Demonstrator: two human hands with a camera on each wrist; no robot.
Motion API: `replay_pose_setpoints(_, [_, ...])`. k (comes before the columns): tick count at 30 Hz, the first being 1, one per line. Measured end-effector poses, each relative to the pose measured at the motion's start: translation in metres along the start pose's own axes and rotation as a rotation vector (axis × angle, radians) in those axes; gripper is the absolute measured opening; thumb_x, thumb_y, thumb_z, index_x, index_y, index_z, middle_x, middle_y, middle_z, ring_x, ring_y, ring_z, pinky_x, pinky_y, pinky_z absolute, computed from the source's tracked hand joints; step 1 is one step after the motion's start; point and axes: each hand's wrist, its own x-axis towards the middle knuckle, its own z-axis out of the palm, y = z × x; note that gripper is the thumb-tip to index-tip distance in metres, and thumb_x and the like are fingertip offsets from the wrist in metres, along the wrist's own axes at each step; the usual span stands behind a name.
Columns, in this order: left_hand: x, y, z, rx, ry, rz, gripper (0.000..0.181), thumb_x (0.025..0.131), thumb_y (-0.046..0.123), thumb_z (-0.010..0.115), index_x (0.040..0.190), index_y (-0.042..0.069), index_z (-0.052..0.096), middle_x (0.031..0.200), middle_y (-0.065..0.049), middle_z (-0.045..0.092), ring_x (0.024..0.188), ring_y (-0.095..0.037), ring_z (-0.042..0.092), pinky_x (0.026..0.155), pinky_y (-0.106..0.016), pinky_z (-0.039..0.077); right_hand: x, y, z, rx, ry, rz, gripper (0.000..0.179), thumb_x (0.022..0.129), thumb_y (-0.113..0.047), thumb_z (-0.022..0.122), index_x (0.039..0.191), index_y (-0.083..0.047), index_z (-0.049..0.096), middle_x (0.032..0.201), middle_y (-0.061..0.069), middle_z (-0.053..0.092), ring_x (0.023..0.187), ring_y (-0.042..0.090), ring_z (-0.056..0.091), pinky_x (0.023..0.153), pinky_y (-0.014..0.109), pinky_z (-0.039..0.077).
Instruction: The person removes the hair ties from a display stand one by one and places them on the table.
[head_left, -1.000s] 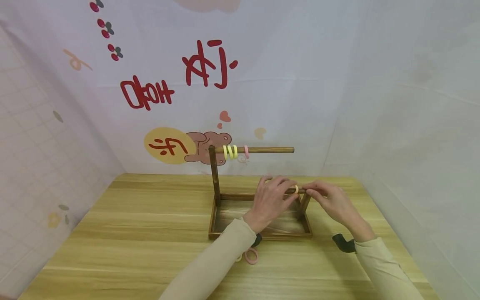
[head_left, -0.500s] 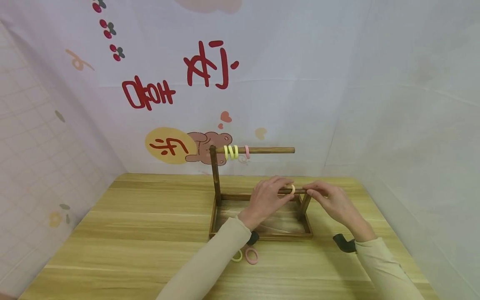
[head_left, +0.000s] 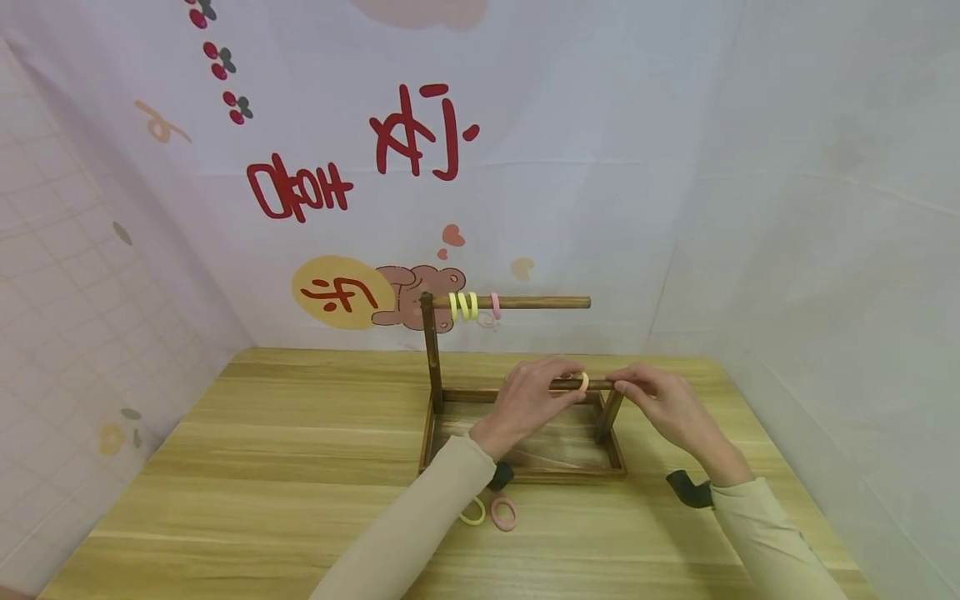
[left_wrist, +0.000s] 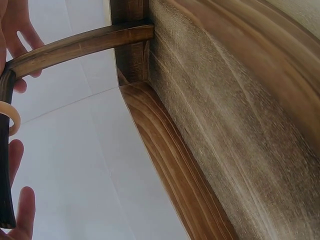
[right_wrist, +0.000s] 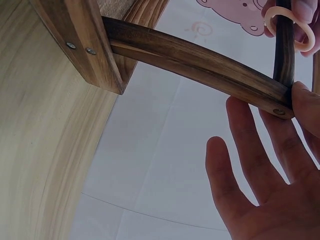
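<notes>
A cream ring (head_left: 584, 382) encircles the lower bar (right_wrist: 285, 55) of a dark wooden rack, a little in from the bar's right end. My left hand (head_left: 528, 402) has its thumb and fingers at the ring, pinching it. The bar's free tip also shows in the left wrist view, beside the ring (left_wrist: 15, 120). At the corner where bar and short post (right_wrist: 200, 65) meet, my right hand (head_left: 667, 408) holds on with thumb and fingertips. On the upper bar (head_left: 543, 302) hang several yellow rings (head_left: 462, 306) and one pink ring (head_left: 496, 306).
The rack's shallow tray base (head_left: 525, 475) stands on a wood-grain table (head_left: 300, 467). In front of it lie a yellow ring (head_left: 472, 522), partly behind the left sleeve, and a pink ring (head_left: 504, 514). Dark wrist straps (head_left: 690, 490) show by the sleeves. A printed white cloth (head_left: 585, 150) hangs behind.
My left hand has slid the cream ring leftward along the lower bar, away from the right post. More of the yellow ring on the table now shows. The right hand keeps its place.
</notes>
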Motion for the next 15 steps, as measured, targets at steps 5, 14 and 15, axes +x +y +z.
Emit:
replay_pose_setpoints(5, [-0.0022, -0.0018, -0.0018, -0.013, -0.011, 0.005, 0.038, 0.092, 0.030, 0.081, 0.126, 0.016, 0.075, 0.120, 0.002, 0.076, 0.107, -0.015, 0.072, 0.092, -0.032, 0.056, -0.0004, -0.0004, 0.0003, 0.001, 0.001, 0.002, 0.017, 0.103, -0.012, 0.065, 0.116, -0.011, 0.076, 0.112, 0.005, 0.077, 0.101, 0.031, 0.074, 0.083, 0.047, 0.060])
replay_pose_setpoints(14, [-0.0048, -0.0069, -0.0032, -0.070, -0.056, 0.018, 0.038, 0.094, 0.026, 0.079, 0.129, 0.013, 0.073, 0.126, -0.001, 0.073, 0.115, -0.016, 0.069, 0.098, -0.031, 0.054, -0.0001, 0.0001, 0.0008, -0.002, -0.003, 0.002, 0.017, 0.104, -0.012, 0.065, 0.117, -0.011, 0.076, 0.113, 0.005, 0.077, 0.102, 0.031, 0.074, 0.084, 0.047, 0.059])
replay_pose_setpoints(15, [-0.0048, -0.0075, -0.0034, -0.074, -0.059, 0.019, 0.038, 0.094, 0.026, 0.079, 0.129, 0.014, 0.073, 0.127, -0.001, 0.073, 0.116, -0.015, 0.068, 0.099, -0.030, 0.053, 0.0000, 0.0001, 0.0007, -0.002, -0.002, 0.001, 0.017, 0.104, -0.012, 0.065, 0.117, -0.011, 0.076, 0.113, 0.005, 0.077, 0.102, 0.032, 0.074, 0.084, 0.047, 0.060])
